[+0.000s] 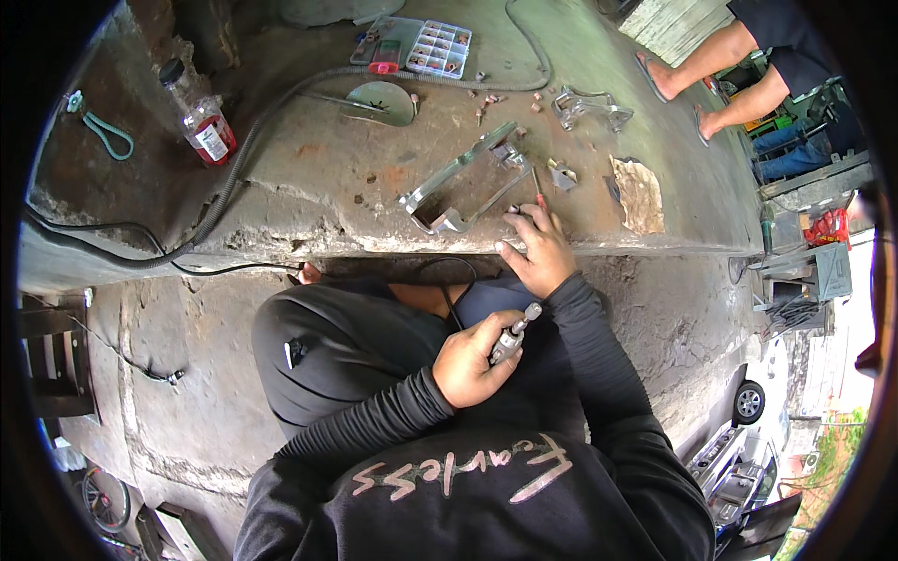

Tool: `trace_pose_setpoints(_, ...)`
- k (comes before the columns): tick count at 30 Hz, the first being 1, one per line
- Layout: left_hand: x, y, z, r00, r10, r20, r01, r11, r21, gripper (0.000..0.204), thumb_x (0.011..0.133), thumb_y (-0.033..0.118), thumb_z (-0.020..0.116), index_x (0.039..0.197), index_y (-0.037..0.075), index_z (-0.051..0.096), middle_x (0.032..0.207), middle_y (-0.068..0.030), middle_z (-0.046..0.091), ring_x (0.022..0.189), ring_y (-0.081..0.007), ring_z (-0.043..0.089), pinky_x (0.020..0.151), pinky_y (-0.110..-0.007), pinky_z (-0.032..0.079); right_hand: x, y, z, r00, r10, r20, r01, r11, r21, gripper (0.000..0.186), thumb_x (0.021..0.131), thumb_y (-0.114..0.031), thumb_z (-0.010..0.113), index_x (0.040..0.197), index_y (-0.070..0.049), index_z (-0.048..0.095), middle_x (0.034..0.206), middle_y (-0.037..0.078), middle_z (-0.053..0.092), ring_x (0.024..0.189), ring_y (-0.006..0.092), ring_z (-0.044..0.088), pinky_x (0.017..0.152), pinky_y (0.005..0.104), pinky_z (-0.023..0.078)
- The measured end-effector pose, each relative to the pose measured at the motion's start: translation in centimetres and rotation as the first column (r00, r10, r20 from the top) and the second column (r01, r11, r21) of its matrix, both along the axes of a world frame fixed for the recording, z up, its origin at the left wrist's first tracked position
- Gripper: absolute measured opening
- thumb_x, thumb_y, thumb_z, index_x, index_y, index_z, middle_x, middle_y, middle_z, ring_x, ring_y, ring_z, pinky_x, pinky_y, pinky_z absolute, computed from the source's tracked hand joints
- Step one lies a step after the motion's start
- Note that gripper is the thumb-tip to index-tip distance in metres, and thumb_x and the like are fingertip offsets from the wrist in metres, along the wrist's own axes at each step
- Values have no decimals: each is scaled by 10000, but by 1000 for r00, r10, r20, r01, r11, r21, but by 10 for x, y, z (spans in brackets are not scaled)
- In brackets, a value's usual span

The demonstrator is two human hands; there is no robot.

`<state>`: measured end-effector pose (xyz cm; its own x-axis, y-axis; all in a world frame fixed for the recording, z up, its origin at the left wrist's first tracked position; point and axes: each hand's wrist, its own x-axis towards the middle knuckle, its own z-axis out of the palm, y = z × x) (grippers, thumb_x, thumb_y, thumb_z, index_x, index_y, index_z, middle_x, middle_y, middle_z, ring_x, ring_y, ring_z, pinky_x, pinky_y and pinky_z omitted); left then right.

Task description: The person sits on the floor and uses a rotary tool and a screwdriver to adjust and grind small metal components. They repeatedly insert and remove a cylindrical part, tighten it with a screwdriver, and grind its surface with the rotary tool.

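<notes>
My left hand [472, 365] is closed around a silver rotary tool handpiece [508, 344], held above my lap with its narrow end pointing up and right. My right hand [543, 252] reaches over the edge of the concrete ledge [318, 210], thumb and forefinger apart. Right by its fingertips lies a slim tool with a red handle [540, 193]; whether they touch is unclear. A small dark thing at the forefinger tip is too small to name. To the left of that hand rests a long metal frame part [458, 178]. A small angular metal piece [562, 175] sits beyond it.
On the ledge are a bracket-like metal part [591, 109], brown paper [638, 194], a round disc [382, 103], a compartment box [439, 49] and a bottle of red liquid [204, 126]. A grey hose [238, 168] crosses it. Another person's legs [711, 70] are at far right.
</notes>
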<state>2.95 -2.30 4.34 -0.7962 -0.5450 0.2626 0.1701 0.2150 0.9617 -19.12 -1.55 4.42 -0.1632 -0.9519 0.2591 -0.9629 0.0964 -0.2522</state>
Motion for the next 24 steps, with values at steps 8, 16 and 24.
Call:
trace_pose_setpoints(8,-1,0,-1,1000,3,15,-3,1000,-9,418,848,65,667,1236,75,515,944,-146,657,845,-343,678,722,-381,537,-6,9,-2,994,71,83,-65,995,-70,377,835,-235,713,1172,-82,644,1238,146,541,1126,369,500,1001,453,409)
trace_pose_setpoints(16,-2,0,-4,999,7,32,-7,1000,-5,432,832,47,664,1233,70,504,933,-157,641,840,-352,667,719,-384,526,22,45,39,521,52,852,120,984,-133,165,895,-72,657,1050,-16,652,858,-10,555,776,63,509,693,219,422)
trace_pose_setpoints(24,-4,2,-10,999,-18,-40,17,999,-33,424,830,52,674,1218,70,505,970,-165,650,874,-359,672,727,-391,530,50,53,105,773,72,630,-215,965,153,128,855,-85,709,938,-24,634,815,68,594,735,149,577,690,283,475)
